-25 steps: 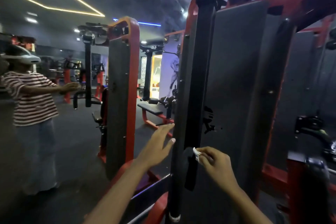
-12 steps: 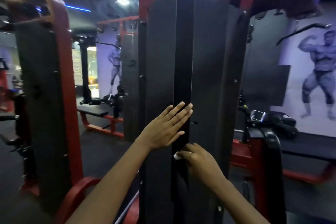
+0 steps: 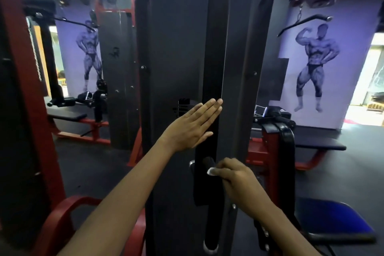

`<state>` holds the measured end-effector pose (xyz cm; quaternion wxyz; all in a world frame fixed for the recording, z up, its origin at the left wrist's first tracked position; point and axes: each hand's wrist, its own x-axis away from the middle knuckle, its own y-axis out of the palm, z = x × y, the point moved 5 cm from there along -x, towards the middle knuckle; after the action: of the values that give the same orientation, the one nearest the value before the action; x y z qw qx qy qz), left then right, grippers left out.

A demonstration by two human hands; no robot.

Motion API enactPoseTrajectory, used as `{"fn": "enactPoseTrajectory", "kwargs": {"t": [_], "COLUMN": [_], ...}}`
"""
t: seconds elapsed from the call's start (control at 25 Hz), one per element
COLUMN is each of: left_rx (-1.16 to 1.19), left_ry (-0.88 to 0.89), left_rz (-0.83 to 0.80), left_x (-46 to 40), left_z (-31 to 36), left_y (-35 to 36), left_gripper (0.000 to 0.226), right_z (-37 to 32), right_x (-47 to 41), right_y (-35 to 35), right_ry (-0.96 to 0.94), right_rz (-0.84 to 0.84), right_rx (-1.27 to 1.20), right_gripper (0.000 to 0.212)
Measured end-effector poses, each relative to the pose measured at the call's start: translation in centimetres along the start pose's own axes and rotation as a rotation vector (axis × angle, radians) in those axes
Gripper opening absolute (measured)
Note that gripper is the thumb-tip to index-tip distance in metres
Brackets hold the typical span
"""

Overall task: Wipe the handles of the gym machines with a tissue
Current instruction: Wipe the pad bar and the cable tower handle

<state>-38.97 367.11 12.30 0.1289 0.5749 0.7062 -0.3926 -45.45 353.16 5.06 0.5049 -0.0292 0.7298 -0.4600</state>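
Observation:
A black padded handle (image 3: 210,210) runs vertically down the front of a tall dark weight-stack machine (image 3: 178,48). My right hand (image 3: 236,181) grips the handle near its top, with a white tissue (image 3: 211,171) pinched between its fingers and the grip. Only a small corner of the tissue shows. My left hand (image 3: 193,127) lies flat with straight fingers against the machine's black upright, just above the handle.
A red frame (image 3: 27,89) stands close on the left. A black and red bench (image 3: 83,120) sits behind it. On the right are a red and black seat post (image 3: 278,151), a blue seat pad (image 3: 336,220) and a hanging pull-down bar (image 3: 305,22).
The view has swung right, away from a person in a striped shirt. My left hand has gone from hovering to resting flat on the upright. My right hand stays at the handle's top with the tissue.

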Motion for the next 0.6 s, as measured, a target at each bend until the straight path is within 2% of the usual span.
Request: {"fn": "enactPoseTrajectory", "kwargs": {"t": [0.24, 0.32, 0.48, 0.6], "left_rx": [-0.004, -0.006, -0.004, -0.003], "left_ry": [0.004, -0.005, -0.011, -0.012], "left_rz": [0.015, 0.020, 0.004, -0.009], "left_x": [-0.1, -0.2, -0.1, -0.2], "left_z": [0.3, 0.3, 0.4, 0.3], "left_y": [-0.1, -0.2, -0.2, -0.1], "left_gripper": [0.063, 0.064, 0.063, 0.063], "right_z": [-2.2, -0.9, 2.0, 2.7], "right_x": [4.9, 3.1, -2.4, -2.5], "right_y": [-0.5, -1.1, 0.1, 1.8], "right_ry": [0.028, 0.063, 0.125, 0.194], "right_rz": [0.080, 0.121, 0.092, 0.103], "right_rx": [-0.067, -0.106, -0.055, -0.184], "right_gripper": [0.028, 0.017, 0.022, 0.026]}}
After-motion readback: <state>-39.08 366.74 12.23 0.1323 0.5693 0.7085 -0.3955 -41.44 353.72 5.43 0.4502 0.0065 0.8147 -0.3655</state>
